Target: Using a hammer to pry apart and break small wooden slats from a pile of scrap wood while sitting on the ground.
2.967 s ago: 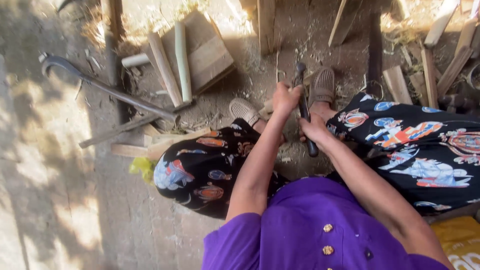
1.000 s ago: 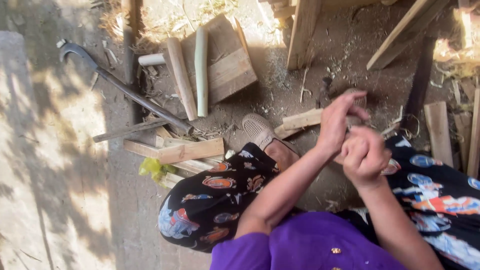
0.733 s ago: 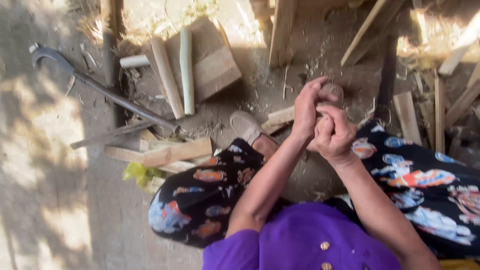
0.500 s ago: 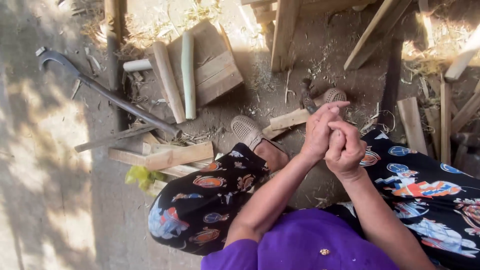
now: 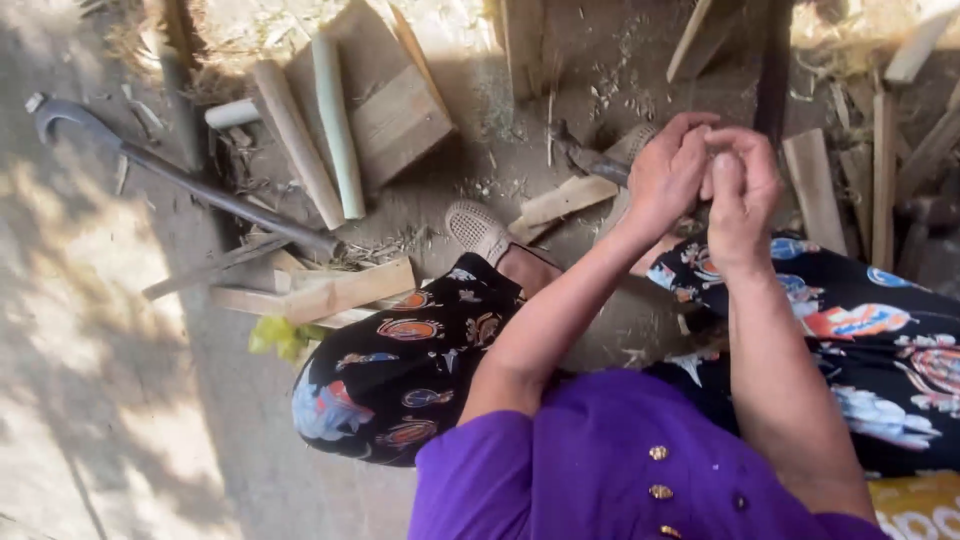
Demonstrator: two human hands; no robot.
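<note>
I see both hands raised together just above the dark metal blade tool (image 5: 585, 160), left hand (image 5: 668, 178) nearer, right hand (image 5: 742, 190) curled, grip contents hidden.

The left hand (image 5: 668, 178) and right hand (image 5: 742, 195) meet above the knees, touching. Just left of them a knife (image 5: 590, 160) lies on the ground beside a wood strip (image 5: 562, 200). Farther left, 2 sticks (image 5: 318, 135) lean on a board (image 5: 385, 100); a hooked bar (image 5: 170, 170) lies left of those.
</note>
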